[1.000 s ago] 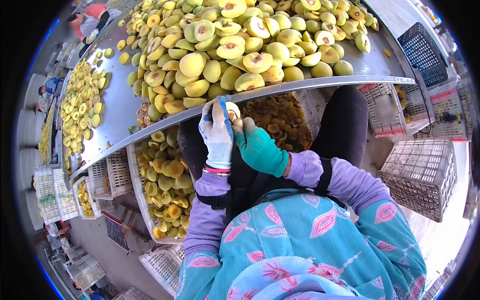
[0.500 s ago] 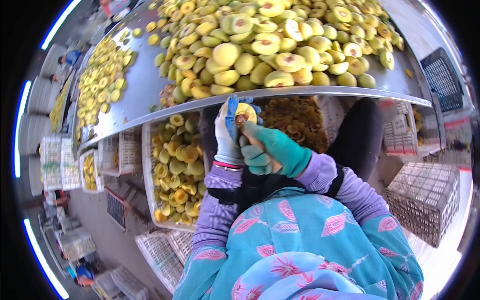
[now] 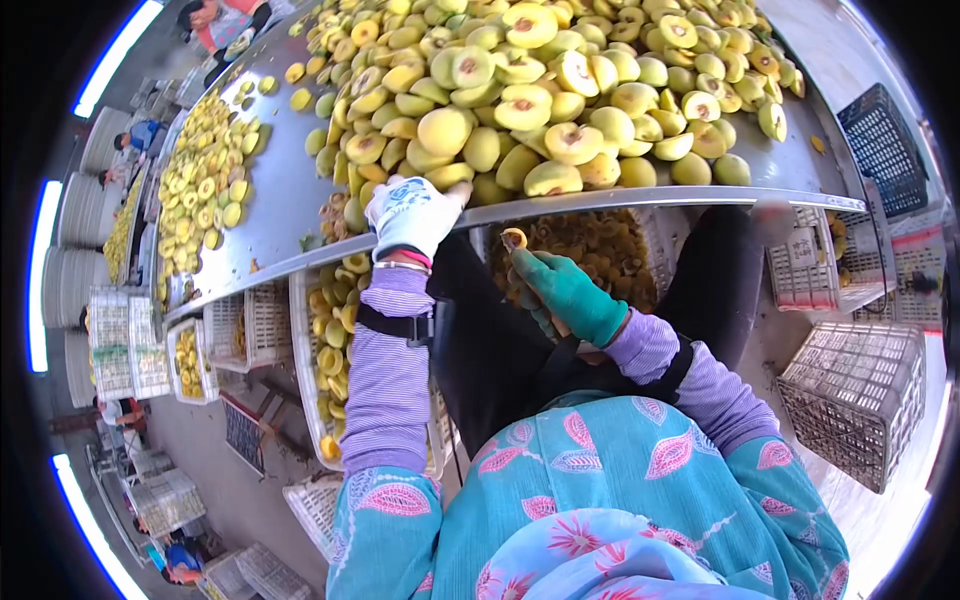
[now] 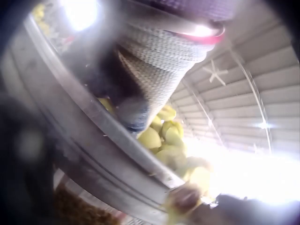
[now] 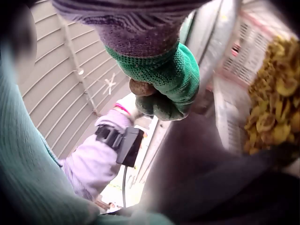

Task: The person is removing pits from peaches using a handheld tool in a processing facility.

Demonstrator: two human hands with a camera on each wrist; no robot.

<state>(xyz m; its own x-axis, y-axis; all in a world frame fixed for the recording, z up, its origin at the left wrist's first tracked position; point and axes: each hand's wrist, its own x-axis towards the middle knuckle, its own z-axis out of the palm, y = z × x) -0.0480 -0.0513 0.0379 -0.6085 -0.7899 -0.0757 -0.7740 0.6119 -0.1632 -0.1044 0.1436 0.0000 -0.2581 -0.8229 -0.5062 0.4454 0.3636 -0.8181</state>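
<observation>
My left hand (image 3: 412,213), in a white glove with a blue palm, reaches over the metal table's front rim to the near edge of a heap of yellow-green peach halves (image 3: 480,110). Its fingers are mostly hidden, and I cannot tell whether they hold a peach. Lower and to the right, my right hand (image 3: 575,295) in a green glove grips a tool by its handle. The handle's rounded brown end (image 5: 142,88) sticks out of the fist in the right wrist view. A small orange-brown piece (image 3: 514,238) shows by the thumb tip, over the crate between the knees.
A crate of cut peaches (image 3: 335,350) stands below the table on the left. Brownish scraps (image 3: 600,255) fill the crate between the legs. A smaller peach heap (image 3: 205,185) lies further left on the table. An overturned white crate (image 3: 855,390) stands at right.
The left hand has let go of the pitted peach half it held against the right hand and moved left and up onto the table's edge. The right hand stays low, still gripping the tool.
</observation>
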